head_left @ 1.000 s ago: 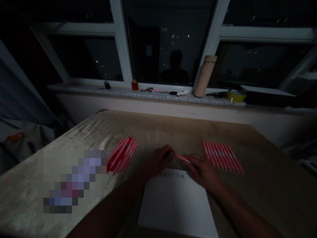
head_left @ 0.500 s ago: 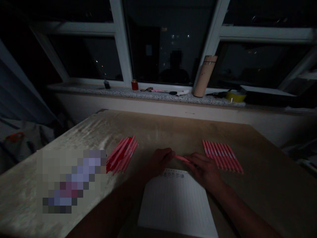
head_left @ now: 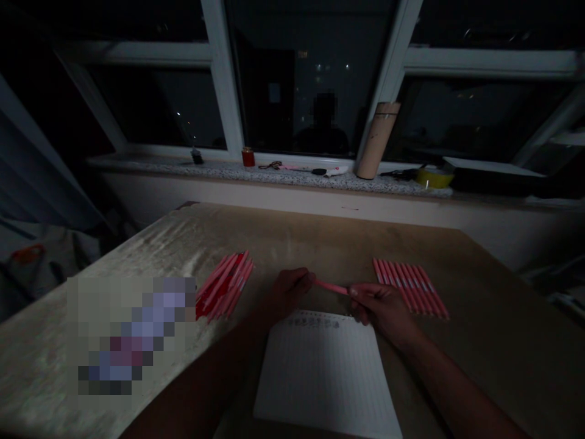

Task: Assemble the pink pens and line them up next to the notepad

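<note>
A pink pencil (head_left: 331,286) is held level between my two hands, above the top edge of a lined notepad (head_left: 326,378) with dark scribbles near its top. My left hand (head_left: 292,286) pinches the pencil's left end. The other end is between the thumb and fingers of my right hand (head_left: 375,302). Left of my hands lies a loose pile of pink pencils (head_left: 226,283) on something red. To the right, several pink pencils (head_left: 409,286) lie side by side in a neat slanted row.
The table (head_left: 315,228) reaches to a wall below a stone window sill (head_left: 219,169). On the sill stand a small red jar (head_left: 248,157), a tall tan cylinder (head_left: 378,140) and a roll of yellow tape (head_left: 434,178). A blurred-out patch (head_left: 137,332) covers something on the table's left.
My hands have moved slightly apart, the left one a little to the left, so more of the pencil shows. The fingers of my right hand have shifted their hold.
</note>
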### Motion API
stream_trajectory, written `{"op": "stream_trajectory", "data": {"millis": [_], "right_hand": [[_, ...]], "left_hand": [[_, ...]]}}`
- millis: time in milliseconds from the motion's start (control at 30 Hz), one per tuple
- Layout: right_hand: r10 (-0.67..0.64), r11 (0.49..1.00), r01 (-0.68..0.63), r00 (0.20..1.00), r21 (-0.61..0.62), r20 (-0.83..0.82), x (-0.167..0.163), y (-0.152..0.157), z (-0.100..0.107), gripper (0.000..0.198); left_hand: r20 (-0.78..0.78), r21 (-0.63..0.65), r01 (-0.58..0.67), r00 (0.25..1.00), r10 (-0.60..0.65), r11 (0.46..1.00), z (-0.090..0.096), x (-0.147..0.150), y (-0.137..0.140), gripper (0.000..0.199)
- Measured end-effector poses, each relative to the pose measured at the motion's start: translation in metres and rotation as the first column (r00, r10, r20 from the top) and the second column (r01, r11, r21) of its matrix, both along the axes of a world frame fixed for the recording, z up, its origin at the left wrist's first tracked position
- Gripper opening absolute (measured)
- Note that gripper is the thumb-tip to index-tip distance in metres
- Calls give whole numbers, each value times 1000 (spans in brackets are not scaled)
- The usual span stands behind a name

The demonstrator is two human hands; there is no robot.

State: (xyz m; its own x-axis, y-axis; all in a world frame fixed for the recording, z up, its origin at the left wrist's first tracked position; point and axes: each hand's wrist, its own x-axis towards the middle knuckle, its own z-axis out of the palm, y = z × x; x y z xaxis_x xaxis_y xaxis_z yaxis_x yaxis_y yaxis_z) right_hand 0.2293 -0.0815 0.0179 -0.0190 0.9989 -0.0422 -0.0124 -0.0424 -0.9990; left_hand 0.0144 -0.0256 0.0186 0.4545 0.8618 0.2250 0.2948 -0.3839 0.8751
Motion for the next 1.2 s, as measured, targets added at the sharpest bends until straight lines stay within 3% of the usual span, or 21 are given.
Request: {"op": "stream_trajectory", "data": {"millis": [233, 467, 800, 1000, 1200], "right_hand": [[-147, 989, 148, 987, -9, 72, -1, 0, 2, 41], [-124, 992, 124, 992, 12, 33, 0, 1, 0, 35], [-168, 985, 168, 986, 32, 17, -2, 1, 1, 38], [-149, 989, 149, 984, -3, -97, -2, 4, -3, 40], [-196, 980, 197, 980, 31, -30, -1, 5, -2, 35]], "left_hand": [[-6, -71, -28, 1000, 27, 997, 2, 1, 0, 49], [90, -59, 38, 995, -33, 998, -1, 0, -1, 39], [-2, -27, -21, 1000, 21, 999, 2, 0, 0, 46], [61, -50, -63, 996, 66, 997, -3, 0, 4, 46], [82, -94, -66, 994, 74, 993, -4, 0, 5, 47]]}}
